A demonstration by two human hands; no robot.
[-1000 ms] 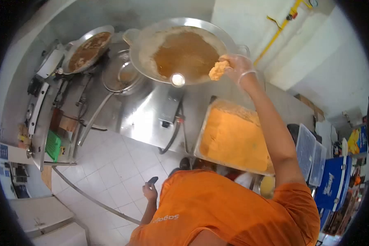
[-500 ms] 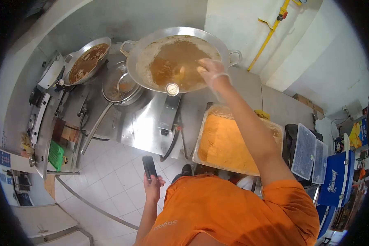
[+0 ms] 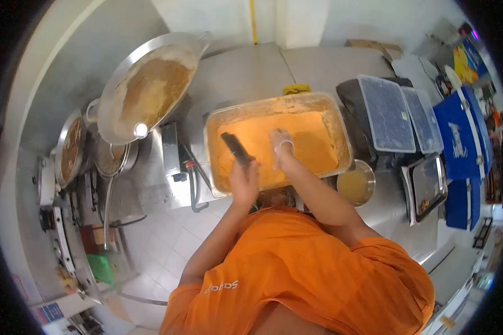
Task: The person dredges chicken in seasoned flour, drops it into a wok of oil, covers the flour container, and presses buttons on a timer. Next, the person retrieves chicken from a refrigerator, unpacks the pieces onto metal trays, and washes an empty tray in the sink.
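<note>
My left hand (image 3: pixel 245 181) is wrapped round a black object (image 3: pixel 236 148), held over the near left part of a metal tray (image 3: pixel 345 125) of orange powder (image 3: pixel 313 146). In a clear glove, my right hand (image 3: pixel 281 146) is down at the powder in the middle of the tray. Its fingers look bent together; what they hold, if anything, is hidden. A large wok (image 3: pixel 109 120) of bubbling brown oil (image 3: pixel 153 92) stands at the left, a round thermometer (image 3: pixel 141 130) at its near rim.
A second wok (image 3: pixel 70 148) and a strainer (image 3: pixel 110 159) with a long handle are at the far left. Right of the tray are a pot (image 3: pixel 356 184) of yellowish liquid, clear lids (image 3: pixel 385 114), a dark-rimmed tray (image 3: pixel 427 187) and blue bags (image 3: pixel 461 139). A yellow cloth (image 3: pixel 296 89) lies behind.
My view has turned right. My right hand has left the wok, where it let go of the battered piece, and is now at the powder. My left hand has risen over the tray with the black object.
</note>
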